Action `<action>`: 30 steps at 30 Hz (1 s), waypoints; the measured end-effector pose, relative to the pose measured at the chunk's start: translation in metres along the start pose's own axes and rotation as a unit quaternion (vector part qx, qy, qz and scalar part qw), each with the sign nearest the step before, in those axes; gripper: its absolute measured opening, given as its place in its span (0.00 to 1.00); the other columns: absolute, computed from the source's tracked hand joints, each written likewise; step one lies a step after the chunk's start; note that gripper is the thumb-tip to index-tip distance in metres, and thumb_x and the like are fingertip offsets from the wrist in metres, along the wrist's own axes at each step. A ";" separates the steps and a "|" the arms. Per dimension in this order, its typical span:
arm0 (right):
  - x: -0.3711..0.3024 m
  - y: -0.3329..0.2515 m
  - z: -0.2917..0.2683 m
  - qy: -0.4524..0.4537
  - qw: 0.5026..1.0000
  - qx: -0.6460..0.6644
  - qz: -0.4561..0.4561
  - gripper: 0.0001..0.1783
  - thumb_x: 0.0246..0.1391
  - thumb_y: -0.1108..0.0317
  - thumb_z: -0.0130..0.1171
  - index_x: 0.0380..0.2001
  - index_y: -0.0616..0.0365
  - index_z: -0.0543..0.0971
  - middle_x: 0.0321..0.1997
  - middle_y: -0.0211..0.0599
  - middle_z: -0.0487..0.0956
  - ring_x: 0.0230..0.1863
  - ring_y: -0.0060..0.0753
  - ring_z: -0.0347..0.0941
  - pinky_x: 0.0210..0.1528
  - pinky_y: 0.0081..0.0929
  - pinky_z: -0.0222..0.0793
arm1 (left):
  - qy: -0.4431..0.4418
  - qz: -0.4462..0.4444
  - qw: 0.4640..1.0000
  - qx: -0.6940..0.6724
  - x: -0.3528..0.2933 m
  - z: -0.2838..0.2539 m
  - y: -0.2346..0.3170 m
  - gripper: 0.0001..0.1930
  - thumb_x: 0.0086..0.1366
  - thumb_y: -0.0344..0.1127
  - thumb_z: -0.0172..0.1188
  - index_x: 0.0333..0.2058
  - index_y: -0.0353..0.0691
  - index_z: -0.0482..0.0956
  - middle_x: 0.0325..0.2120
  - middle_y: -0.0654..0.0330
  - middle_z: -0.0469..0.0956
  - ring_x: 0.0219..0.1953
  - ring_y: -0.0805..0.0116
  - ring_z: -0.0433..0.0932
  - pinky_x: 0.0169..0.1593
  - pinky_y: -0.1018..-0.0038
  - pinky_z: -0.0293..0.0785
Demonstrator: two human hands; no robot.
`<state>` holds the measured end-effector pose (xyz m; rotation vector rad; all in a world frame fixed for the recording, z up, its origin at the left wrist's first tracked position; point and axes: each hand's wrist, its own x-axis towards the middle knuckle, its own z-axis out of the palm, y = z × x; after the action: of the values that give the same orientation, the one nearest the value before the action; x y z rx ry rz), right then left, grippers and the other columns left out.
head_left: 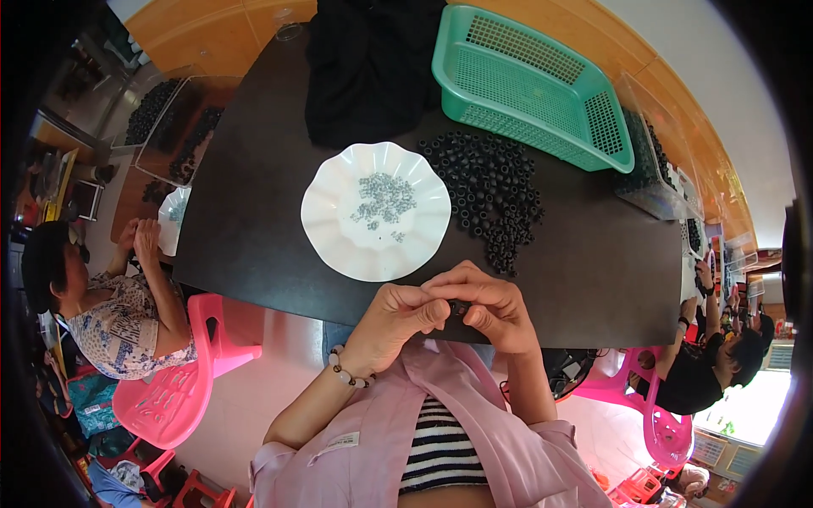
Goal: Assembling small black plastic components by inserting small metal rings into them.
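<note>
Close to the table's front edge, my left hand (398,320) and my right hand (495,309) meet, fingertips pinched together. Between them is a small black round part (458,306), mostly covered by the fingers; it resembles the loose ones on the table. Just beyond my hands lies a white scalloped plate (326,216) with many tiny clear pieces (385,199) in its middle. To the plate's right spreads a heap of small black ring-like parts (491,182), each with a hole. Which hand carries the black part's weight I cannot tell.
A green perforated basket (542,135) stands at the back right, beside a clear bin (656,186) of black parts. Black cloth (364,76) lies at the back of the dark table (246,195). People sit at left (127,313) and right (703,364), on pink chairs.
</note>
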<state>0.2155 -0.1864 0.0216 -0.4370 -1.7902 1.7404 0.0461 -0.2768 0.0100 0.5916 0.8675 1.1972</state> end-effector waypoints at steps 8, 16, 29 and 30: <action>-0.002 0.008 0.014 0.068 0.997 -0.015 -0.028 0.25 0.58 0.49 0.58 0.41 0.64 0.83 0.42 0.40 0.82 0.39 0.30 0.69 0.41 0.26 0.63 | 0.029 -0.016 0.998 -0.059 -0.004 0.003 -0.006 0.21 0.65 0.52 0.59 0.27 0.37 0.82 0.24 0.67 0.76 0.27 0.81 0.66 0.33 0.84 0.64; -0.004 0.014 0.019 0.102 0.993 -0.016 -0.054 0.22 0.57 0.52 0.60 0.39 0.64 0.83 0.39 0.38 0.83 0.37 0.29 0.69 0.40 0.25 0.63 | 0.012 -0.023 0.997 -0.068 -0.004 0.002 -0.006 0.19 0.65 0.50 0.60 0.29 0.37 0.82 0.25 0.68 0.76 0.27 0.82 0.65 0.33 0.84 0.63; -0.008 0.018 0.028 0.128 0.990 -0.034 -0.058 0.15 0.58 0.61 0.59 0.40 0.63 0.82 0.40 0.37 0.83 0.39 0.31 0.72 0.46 0.28 0.66 | 0.040 -0.044 0.994 -0.090 -0.009 0.000 -0.013 0.12 0.66 0.42 0.61 0.33 0.37 0.82 0.29 0.64 0.78 0.31 0.80 0.73 0.38 0.83 0.70; -0.008 0.018 0.028 0.134 0.988 -0.047 -0.067 0.15 0.58 0.61 0.59 0.39 0.63 0.82 0.39 0.38 0.83 0.38 0.31 0.73 0.45 0.28 0.67 | 0.043 -0.038 0.994 -0.088 -0.009 0.003 -0.011 0.12 0.65 0.42 0.61 0.33 0.38 0.83 0.28 0.65 0.78 0.31 0.81 0.72 0.37 0.84 0.68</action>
<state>0.2007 -0.2115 0.0033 -0.5492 -1.6718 1.4350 0.0535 -0.2882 0.0051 0.3642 0.8384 1.2223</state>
